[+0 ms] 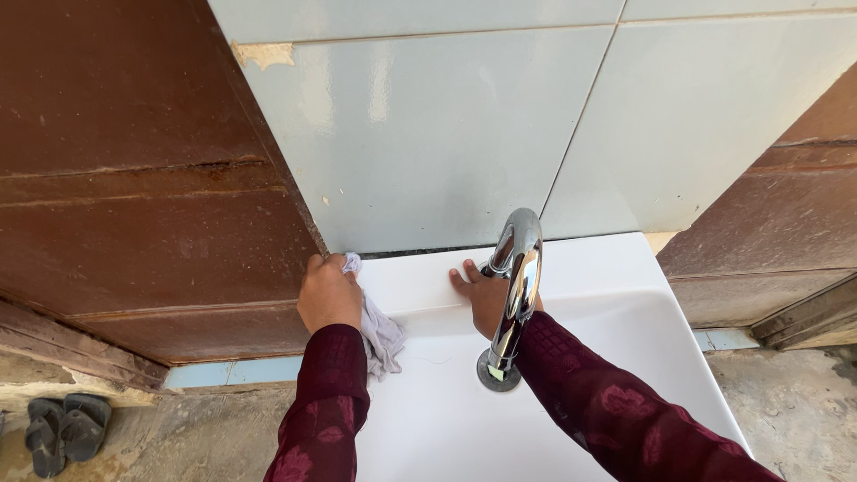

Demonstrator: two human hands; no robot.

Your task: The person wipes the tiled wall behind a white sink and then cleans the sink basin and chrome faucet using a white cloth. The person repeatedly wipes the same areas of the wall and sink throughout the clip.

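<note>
While left hand [328, 293] fingers clamp a cloth [379, 332], right hand [486, 295] fingers lie apart on the white sink [607, 277]

Both arms, in dark red patterned sleeves, reached forward and away from the body. The left hand [328, 293] was curled into a closed grip, knuckles up. To its right, well apart, the right hand [485, 297] lay flat, palm down, fingers spread.

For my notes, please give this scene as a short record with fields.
left hand: grips a pale cloth at the sink's back left corner
right hand: flat on the white sink, fingers spread, behind the tap
tap: chrome, curved, shiny
wall: pale tiles, brown panels at both sides
floor: dark sandals, lower left
</note>
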